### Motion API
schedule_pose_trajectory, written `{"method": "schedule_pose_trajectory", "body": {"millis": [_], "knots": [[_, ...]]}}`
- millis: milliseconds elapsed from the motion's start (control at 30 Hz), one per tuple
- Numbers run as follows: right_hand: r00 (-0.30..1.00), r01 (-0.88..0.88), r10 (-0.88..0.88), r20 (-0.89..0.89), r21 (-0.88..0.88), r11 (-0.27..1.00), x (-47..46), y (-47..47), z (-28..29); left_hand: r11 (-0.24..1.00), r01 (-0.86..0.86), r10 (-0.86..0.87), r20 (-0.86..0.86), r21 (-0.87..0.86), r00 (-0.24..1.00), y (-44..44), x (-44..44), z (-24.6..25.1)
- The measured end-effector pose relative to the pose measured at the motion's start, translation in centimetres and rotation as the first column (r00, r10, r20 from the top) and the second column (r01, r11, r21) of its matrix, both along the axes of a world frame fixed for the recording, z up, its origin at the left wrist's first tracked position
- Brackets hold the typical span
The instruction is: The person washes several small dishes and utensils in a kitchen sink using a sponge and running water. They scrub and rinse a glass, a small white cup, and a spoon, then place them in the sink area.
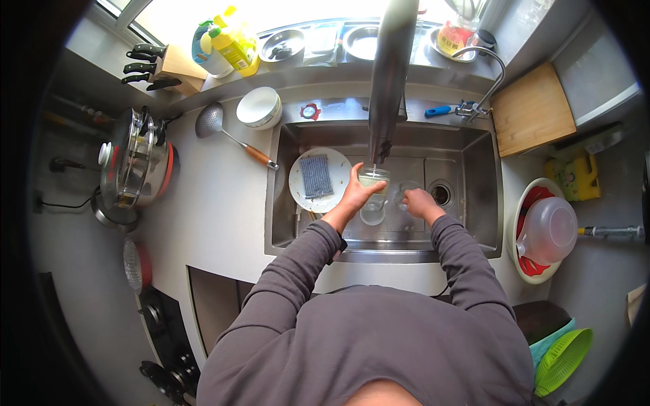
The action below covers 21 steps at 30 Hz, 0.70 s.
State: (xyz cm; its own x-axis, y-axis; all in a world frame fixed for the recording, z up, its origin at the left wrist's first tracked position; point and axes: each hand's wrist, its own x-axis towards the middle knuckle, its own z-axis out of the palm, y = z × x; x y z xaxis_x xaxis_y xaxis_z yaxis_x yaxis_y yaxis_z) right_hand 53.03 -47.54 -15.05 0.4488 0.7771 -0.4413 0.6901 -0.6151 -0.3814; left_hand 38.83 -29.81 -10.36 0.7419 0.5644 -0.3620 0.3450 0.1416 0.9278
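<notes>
Under the spout of the metal faucet (388, 76), my left hand (359, 190) holds a clear glass jar (374, 195) upright, with liquid in it. My right hand (419, 203) is closed at a small clear, round item (408, 189) near the sink floor; whether it grips this cannot be told. A clear round piece (373, 215) shows just below the jar. To the left, a white plate (299, 190) lies in the stainless steel sink (487, 203) with a grey scrubbing pad (316, 176) on it.
Left of the sink are a slotted skimmer (209, 121), white bowls (258, 106) and a glass-lidded pot (137, 157). Behind stand a knife block (183, 71) and a yellow detergent bottle (236, 48). At right are a cutting board (532, 110) and a basin (514, 223) holding a translucent bowl (551, 231).
</notes>
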Motion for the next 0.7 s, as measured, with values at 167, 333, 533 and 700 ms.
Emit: {"method": "schedule_pose_trajectory", "body": {"millis": [167, 333, 533, 700], "knots": [[0.945, 0.324, -0.326, -0.024, 0.189, 0.927, 0.7, -1.0, 2.7, 0.93, 0.138, -0.13, -0.047, 0.339, 0.99, 1.2, 3.4, -6.5], [0.916, 0.4, -0.37, -0.153, 0.395, 0.827, 0.6, -1.9, 4.6, 0.874, 0.066, -0.066, -0.016, 0.481, 0.998, 0.2, 4.6, -8.9], [0.897, 0.442, -0.393, -0.205, 0.481, 0.758, -0.3, -2.3, 6.6, 0.844, 0.199, -0.141, -0.152, 0.498, 0.978, -1.3, 5.2, -8.2], [0.867, 0.498, -0.393, -0.308, 0.477, 0.725, -0.8, -1.4, 7.8, 0.857, 0.218, -0.167, -0.148, 0.467, 0.975, -1.0, 4.7, -10.7]]}}
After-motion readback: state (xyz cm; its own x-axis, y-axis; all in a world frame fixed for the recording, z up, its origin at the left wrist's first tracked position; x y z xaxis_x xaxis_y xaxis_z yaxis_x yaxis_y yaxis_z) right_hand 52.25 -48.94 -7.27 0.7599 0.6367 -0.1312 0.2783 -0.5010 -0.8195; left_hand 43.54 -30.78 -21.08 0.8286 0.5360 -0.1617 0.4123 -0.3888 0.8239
